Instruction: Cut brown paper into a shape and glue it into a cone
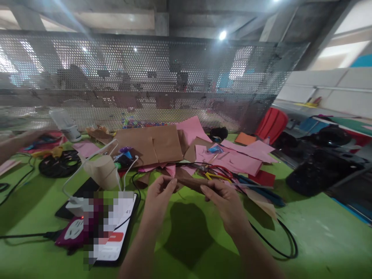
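Note:
Between my two hands a narrow strip of brown paper (190,183) is held up over the green table (186,255). My left hand (159,197) pinches its left end between thumb and fingers. At the other end, my right hand (222,201) grips it the same way. Just behind the strip lie red- and yellow-handled pliers (217,174) and a blue-handled tool (261,190). Pink paper sheets (232,159) and a large folded piece of brown paper (151,145) are heaped farther back.
At left are a phone (116,248), a purple power strip (72,232), a cream-coloured roll (103,172) and a black spool (59,164). Another person's arm (20,145) reaches in at far left. A black cable (287,252) loops at right. A perforated metal screen (162,77) stands behind.

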Motion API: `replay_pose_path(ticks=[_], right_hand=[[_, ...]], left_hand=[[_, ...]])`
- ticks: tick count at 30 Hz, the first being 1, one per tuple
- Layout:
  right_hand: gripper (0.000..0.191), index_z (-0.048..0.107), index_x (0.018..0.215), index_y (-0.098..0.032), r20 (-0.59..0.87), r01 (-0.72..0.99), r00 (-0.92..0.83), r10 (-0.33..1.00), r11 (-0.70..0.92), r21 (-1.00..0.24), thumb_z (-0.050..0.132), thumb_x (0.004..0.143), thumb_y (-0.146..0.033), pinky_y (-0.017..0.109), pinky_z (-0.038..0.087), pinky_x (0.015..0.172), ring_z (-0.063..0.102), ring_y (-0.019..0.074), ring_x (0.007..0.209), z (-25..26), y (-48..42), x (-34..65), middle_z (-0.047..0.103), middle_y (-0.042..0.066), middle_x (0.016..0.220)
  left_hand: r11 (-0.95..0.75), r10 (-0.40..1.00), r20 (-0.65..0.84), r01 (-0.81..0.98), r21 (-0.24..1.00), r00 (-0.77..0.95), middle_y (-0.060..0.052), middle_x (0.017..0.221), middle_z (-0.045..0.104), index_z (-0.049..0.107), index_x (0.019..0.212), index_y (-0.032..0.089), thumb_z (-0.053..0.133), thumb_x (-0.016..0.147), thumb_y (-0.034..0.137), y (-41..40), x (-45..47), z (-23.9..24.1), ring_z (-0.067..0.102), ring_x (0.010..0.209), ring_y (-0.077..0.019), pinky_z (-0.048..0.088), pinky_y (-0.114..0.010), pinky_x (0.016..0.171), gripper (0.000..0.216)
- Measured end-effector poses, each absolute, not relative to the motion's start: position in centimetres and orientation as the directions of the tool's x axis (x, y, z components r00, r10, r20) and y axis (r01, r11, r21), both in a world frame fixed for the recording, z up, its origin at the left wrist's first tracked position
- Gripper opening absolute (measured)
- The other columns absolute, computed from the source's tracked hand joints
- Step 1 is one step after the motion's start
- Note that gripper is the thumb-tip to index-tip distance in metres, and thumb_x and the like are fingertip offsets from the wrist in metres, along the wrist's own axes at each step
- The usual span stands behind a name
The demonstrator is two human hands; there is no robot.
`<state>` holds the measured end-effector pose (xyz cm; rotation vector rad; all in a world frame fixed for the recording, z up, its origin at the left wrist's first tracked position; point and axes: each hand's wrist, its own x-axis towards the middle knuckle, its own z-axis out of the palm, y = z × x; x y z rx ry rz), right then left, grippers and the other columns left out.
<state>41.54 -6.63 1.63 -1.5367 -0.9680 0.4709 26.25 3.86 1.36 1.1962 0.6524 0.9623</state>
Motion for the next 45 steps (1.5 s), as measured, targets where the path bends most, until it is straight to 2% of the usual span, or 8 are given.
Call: replay_pose_path(ticks=[7, 14, 21, 27, 36, 40, 42, 45], right_hand=[[0.027, 0.055, 0.063, -0.021, 0.238, 0.336, 0.549, 0.801, 0.048, -0.940, 0.065, 0.081, -0.038, 0.027, 0.033, 0.055, 0.042, 0.0152, 0.061, 1.90, -6.68, 41.38, 0.045, -0.002, 0.062], [0.020, 0.070, 0.078, -0.020, 0.181, 0.236, 0.561, 0.808, 0.054, -0.970, 0.066, 0.080, -0.039, 0.027, 0.035, 0.053, 0.043, 0.0152, 0.060, 2.35, -6.53, 41.06, 0.049, -0.001, 0.063], [0.017, 0.069, 0.074, -0.020, 0.183, 0.188, 0.614, 0.768, 0.083, -0.979, 0.067, 0.077, -0.036, 0.026, 0.033, 0.054, 0.040, 0.0138, 0.058, 2.22, -6.46, 41.18, 0.050, -0.001, 0.061], [0.021, 0.073, 0.079, -0.019, 0.159, 0.146, 0.620, 0.769, 0.086, -0.986, 0.070, 0.076, -0.039, 0.026, 0.033, 0.052, 0.041, 0.0138, 0.055, 2.18, -6.44, 41.41, 0.052, 0.000, 0.061], [0.026, 0.077, 0.097, -0.022, 0.115, 0.082, 0.511, 0.852, 0.084, -0.993, 0.066, 0.083, -0.041, 0.027, 0.017, 0.046, 0.026, 0.0110, 0.048, 2.17, -6.63, 41.45, 0.043, -0.004, 0.052], [0.020, 0.078, 0.095, -0.026, 0.178, 0.175, 0.553, 0.814, 0.095, -0.980, 0.067, 0.083, -0.037, 0.028, 0.030, 0.053, 0.042, 0.0142, 0.061, 1.86, -6.65, 41.55, 0.058, 0.002, 0.077], [0.018, 0.078, 0.093, -0.027, 0.201, 0.211, 0.567, 0.799, 0.095, -0.973, 0.066, 0.084, -0.036, 0.030, 0.037, 0.063, 0.050, 0.0182, 0.075, 1.83, -6.62, 41.57, 0.061, 0.004, 0.089], [0.017, 0.077, 0.090, -0.026, 0.252, 0.269, 0.561, 0.788, 0.114, -0.956, 0.064, 0.085, -0.036, 0.034, 0.041, 0.079, 0.052, 0.0234, 0.094, 1.96, -6.58, 41.59, 0.059, 0.005, 0.098]], left_hand=[[-0.002, 0.880, 0.099, -0.204, 0.979, 0.464, -0.001, 0.074, 0.065, 0.066, 0.080, 0.017, 0.067, 0.080, 0.039, 4.06, 26.39, 0.93, 0.058, 0.073, -0.0142, 0.044, -0.024, 0.070, 0.022], [0.020, 0.876, 0.078, -0.196, 0.980, 0.477, -0.001, 0.071, 0.064, 0.065, 0.077, 0.017, 0.065, 0.080, 0.035, 4.01, 26.41, 0.82, 0.058, 0.072, -0.0142, 0.043, -0.023, 0.069, 0.019], [-0.002, 0.873, 0.100, -0.201, 0.979, 0.477, 0.000, 0.067, 0.061, 0.064, 0.072, 0.016, 0.065, 0.080, 0.031, 3.67, 26.53, 1.06, 0.053, 0.067, -0.0128, 0.039, -0.022, 0.064, 0.017], [0.009, 0.860, 0.095, -0.203, 0.979, 0.501, -0.001, 0.070, 0.064, 0.065, 0.074, 0.017, 0.067, 0.079, 0.034, 3.81, 26.49, 1.13, 0.055, 0.068, -0.0139, 0.040, -0.023, 0.066, 0.018], [-0.017, 0.860, 0.102, -0.172, 0.985, 0.500, 0.000, 0.068, 0.062, 0.066, 0.075, 0.017, 0.067, 0.080, 0.035, 3.88, 26.47, 0.80, 0.052, 0.065, -0.0126, 0.037, -0.022, 0.062, 0.018], [-0.042, 0.864, 0.116, -0.159, 0.986, 0.489, 0.001, 0.066, 0.060, 0.065, 0.073, 0.017, 0.066, 0.080, 0.033, 3.72, 26.46, 0.98, 0.050, 0.063, -0.0117, 0.035, -0.021, 0.059, 0.017], [-0.036, 0.862, 0.114, -0.165, 0.986, 0.493, 0.002, 0.065, 0.059, 0.065, 0.072, 0.017, 0.065, 0.080, 0.032, 3.72, 26.47, 0.94, 0.050, 0.063, -0.0117, 0.035, -0.021, 0.060, 0.017], [-0.012, 0.845, 0.098, -0.165, 0.986, 0.526, 0.001, 0.066, 0.060, 0.064, 0.071, 0.017, 0.065, 0.079, 0.033, 3.82, 26.48, 0.84, 0.053, 0.065, -0.0125, 0.038, -0.022, 0.062, 0.018]])
